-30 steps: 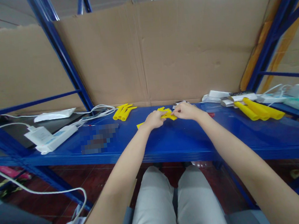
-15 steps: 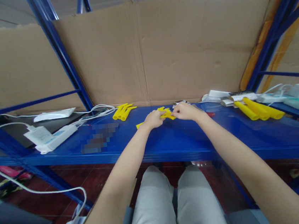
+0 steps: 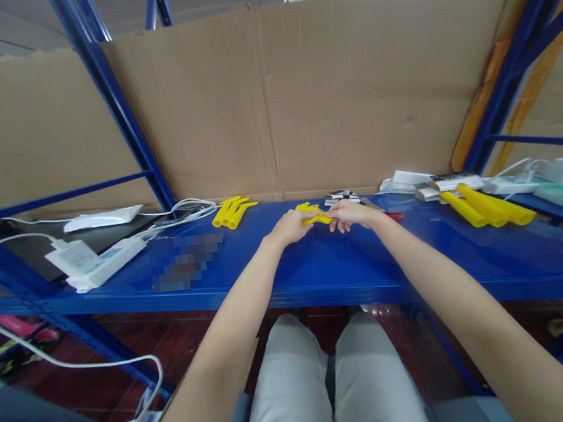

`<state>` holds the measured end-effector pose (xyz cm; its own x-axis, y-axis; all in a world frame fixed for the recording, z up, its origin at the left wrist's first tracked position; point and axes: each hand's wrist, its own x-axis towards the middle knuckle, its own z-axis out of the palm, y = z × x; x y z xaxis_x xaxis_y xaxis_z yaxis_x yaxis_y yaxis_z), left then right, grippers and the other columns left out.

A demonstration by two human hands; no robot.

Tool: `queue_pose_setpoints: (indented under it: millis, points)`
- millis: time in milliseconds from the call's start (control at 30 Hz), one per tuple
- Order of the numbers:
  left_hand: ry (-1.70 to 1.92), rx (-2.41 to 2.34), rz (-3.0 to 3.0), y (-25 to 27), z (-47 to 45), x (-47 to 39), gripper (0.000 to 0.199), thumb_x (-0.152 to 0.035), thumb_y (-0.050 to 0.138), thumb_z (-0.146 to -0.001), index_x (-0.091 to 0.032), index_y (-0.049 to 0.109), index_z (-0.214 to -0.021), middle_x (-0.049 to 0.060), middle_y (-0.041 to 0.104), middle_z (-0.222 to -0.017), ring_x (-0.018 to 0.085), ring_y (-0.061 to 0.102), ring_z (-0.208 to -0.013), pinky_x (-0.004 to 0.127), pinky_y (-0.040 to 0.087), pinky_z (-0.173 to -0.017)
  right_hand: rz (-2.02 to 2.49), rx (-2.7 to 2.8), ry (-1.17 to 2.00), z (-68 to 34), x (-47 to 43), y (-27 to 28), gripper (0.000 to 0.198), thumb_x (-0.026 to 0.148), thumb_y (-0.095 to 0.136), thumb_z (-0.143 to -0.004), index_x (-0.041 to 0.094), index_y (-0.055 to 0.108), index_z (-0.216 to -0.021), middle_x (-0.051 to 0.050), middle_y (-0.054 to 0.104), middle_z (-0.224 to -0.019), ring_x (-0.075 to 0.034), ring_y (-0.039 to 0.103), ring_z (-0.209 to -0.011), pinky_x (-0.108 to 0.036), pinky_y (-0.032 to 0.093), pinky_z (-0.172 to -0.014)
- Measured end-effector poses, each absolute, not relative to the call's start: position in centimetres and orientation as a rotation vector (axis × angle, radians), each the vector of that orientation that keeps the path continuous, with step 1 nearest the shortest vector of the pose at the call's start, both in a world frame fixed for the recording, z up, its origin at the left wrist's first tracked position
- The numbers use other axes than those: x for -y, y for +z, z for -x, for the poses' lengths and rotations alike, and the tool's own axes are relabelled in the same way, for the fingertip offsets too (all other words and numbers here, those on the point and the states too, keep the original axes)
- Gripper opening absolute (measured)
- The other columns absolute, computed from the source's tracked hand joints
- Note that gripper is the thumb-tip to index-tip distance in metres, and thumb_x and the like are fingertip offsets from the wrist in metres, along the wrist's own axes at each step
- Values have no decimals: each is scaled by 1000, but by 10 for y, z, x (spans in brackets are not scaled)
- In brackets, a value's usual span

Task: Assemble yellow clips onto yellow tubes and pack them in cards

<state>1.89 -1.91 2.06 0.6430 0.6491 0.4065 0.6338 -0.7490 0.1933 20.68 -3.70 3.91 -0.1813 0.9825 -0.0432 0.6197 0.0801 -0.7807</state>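
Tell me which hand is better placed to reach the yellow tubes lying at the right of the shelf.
Probably the right hand. It is on the side of the yellow tubes, with bare blue shelf between. The left hand would have to cross over it, and it grips the small yellow piece.

Glossy blue metal shelf (image 3: 318,271); matt brown cardboard (image 3: 350,96).

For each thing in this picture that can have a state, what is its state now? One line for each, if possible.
left hand: closed on the small yellow piece
right hand: pinching the same piece, other fingers loose
small yellow piece: held between both hands, above the blue shelf
yellow pieces, left: lying loose, bunched
yellow tubes, right: lying side by side
white power adapter: lying flat, cable attached
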Motion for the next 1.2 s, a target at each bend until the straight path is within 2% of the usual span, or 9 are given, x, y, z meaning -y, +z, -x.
queue_pose_setpoints:
  millis: [233, 400, 633, 900, 967, 1067, 1133, 1200]
  points:
    - [639, -1032, -2824, 19, -20, 17, 46, -11, 54, -86, -26, 60, -129, 2, 63, -128, 18, 60, -117, 30, 42, -103, 1571, 1621, 1161, -208, 38, 38, 23, 19, 54, -89, 15, 53, -66, 1, 56, -48, -6, 42, -35, -17, 30, -38]
    - [549, -1042, -2847, 18, -21, 17, 46, -13, 56, -86, -26, 59, -130, 4, 60, -131, 19, 58, -120, 33, 40, -105, 1623, 1604, 1178, -207, 36, 37, 26, 20, 50, -90, 15, 52, -64, 0, 55, -48, -6, 40, -35, -18, 29, -39]
    - [456, -1113, -2881, 17, -21, 21, 61, -9, 57, -83, -32, 47, -140, 1, 58, -136, 19, 55, -123, 35, 40, -106, 1629, 1576, 1185, -208, 36, 38, 24, 20, 52, -89, 16, 52, -66, 2, 53, -46, -6, 39, -36, -18, 30, -39]
    - [458, -1142, -2933, 17, -23, 22, 60, -7, 51, -85, -30, 47, -140, 4, 60, -134, 19, 56, -121, 34, 42, -104, 1576, 1599, 1168, -210, 33, 36, 19, 17, 50, -88, 15, 55, -69, 1, 55, -49, -6, 38, -36, -18, 31, -41]
    - [502, -1154, -2922, 17, -23, 21, 59, -7, 50, -84, -29, 49, -139, 4, 58, -135, 19, 54, -124, 35, 39, -107, 1573, 1599, 1068, -215, 30, 37, 15, 16, 52, -86, 15, 56, -71, 0, 58, -53, -6, 40, -38, -18, 32, -41]
    - [551, -1163, -2907, 17, -23, 20, 58, -7, 49, -84, -27, 50, -138, 3, 57, -137, 19, 52, -126, 36, 36, -110, 1697, 1586, 678, -231, 22, 38, 14, 11, 50, -83, 14, 61, -74, -7, 67, -68, -9, 51, -46, -20, 36, -44]
    - [563, -1150, -2900, 18, -23, 20, 58, -6, 49, -84, -27, 50, -138, 3, 59, -136, 19, 53, -124, 35, 35, -111, 1827, 1630, 319, -246, 17, 38, 19, 6, 49, -80, 11, 67, -80, -13, 72, -83, -16, 64, -66, -22, 43, -54]
    - [569, -1132, -2888, 18, -23, 19, 57, -6, 49, -84, -27, 51, -137, 2, 59, -134, 18, 53, -124, 35, 35, -110, 1915, 1653, 23, -261, 12, 35, 27, 4, 49, -79, 10, 71, -94, -19, 72, -101, -24, 67, -91, -26, 48, -71]
